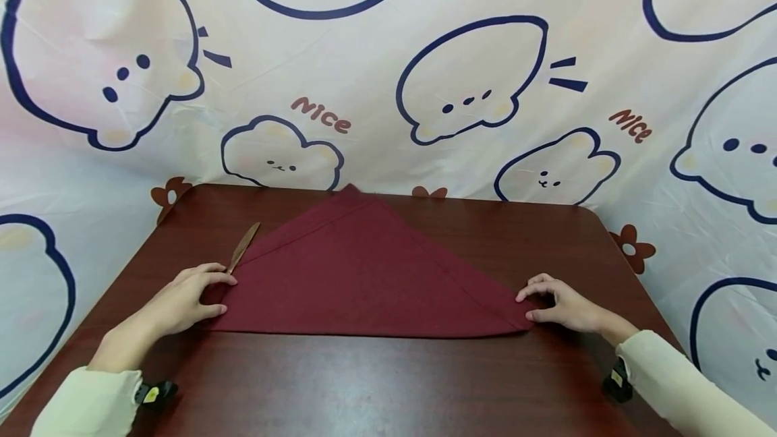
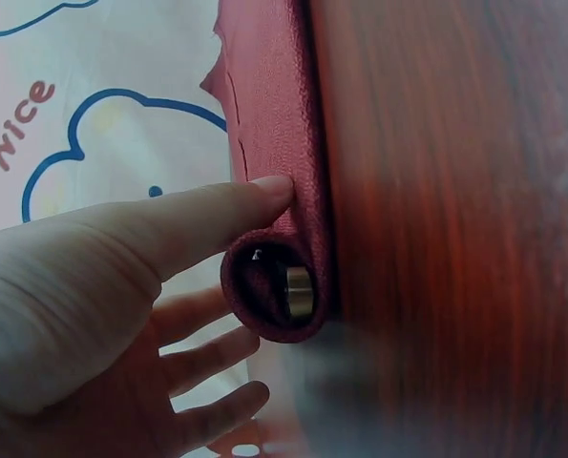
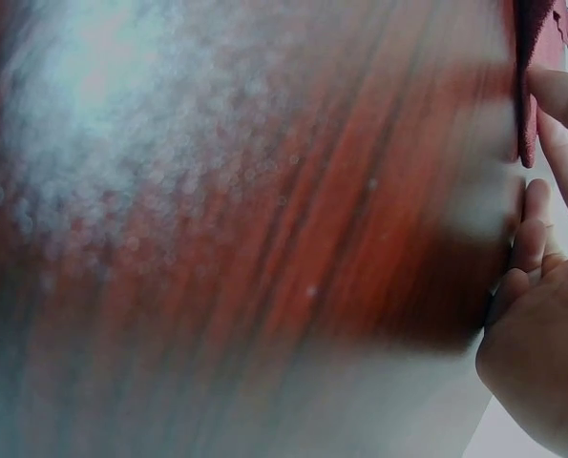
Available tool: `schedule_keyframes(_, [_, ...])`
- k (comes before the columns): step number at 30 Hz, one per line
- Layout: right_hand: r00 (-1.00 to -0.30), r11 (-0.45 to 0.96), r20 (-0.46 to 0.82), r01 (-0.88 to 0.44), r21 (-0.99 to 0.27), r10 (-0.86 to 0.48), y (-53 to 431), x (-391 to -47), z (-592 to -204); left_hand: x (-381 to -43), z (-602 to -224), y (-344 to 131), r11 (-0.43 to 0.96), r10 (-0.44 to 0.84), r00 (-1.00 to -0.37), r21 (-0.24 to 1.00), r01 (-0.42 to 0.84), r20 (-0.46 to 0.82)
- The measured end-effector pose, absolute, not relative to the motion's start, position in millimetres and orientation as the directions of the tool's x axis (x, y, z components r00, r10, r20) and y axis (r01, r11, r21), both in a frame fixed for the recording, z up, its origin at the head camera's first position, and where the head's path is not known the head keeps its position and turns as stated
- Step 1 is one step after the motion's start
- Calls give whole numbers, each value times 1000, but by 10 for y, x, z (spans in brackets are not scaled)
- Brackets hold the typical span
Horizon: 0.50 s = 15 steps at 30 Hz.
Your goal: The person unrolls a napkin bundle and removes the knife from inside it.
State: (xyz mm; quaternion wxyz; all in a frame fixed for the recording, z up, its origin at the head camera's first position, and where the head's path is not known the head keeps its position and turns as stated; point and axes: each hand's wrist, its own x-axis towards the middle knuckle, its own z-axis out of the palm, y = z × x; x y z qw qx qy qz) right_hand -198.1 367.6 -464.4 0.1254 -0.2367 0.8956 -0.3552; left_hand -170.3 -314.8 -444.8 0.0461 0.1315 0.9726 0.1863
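Note:
A dark red cloth napkin lies folded into a triangle, its point toward the back and its long folded edge toward me. My left hand grips its left corner, the thumb lying across the cloth. At that corner the cloth makes a round, open-ended fold with a gold-coloured metal piece inside. A gold-coloured knife lies by the napkin's left slanting edge, its lower end hidden at the left hand. My right hand pinches the napkin's right corner between thumb and fingers.
The dark brown wooden table has rounded far corners. A pale curtain printed with cartoon figures hangs behind it and along both sides. Each wrist wears a small black device, the left one and the right one.

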Motion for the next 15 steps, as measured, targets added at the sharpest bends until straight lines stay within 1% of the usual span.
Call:
schedule_keyframes(9, [-854, 635, -43, -350, -689, -518, 3662, -1983, -4642, -1708, -4477, -3222, 904, 251, -968, 365, 223, -30])
schedule_keyframes(15, [-851, 633, -40, -357, -687, -523, 3664, -1987, -4633, -1716, -4479, -3287, 891, 263, -965, 386, 239, -11])
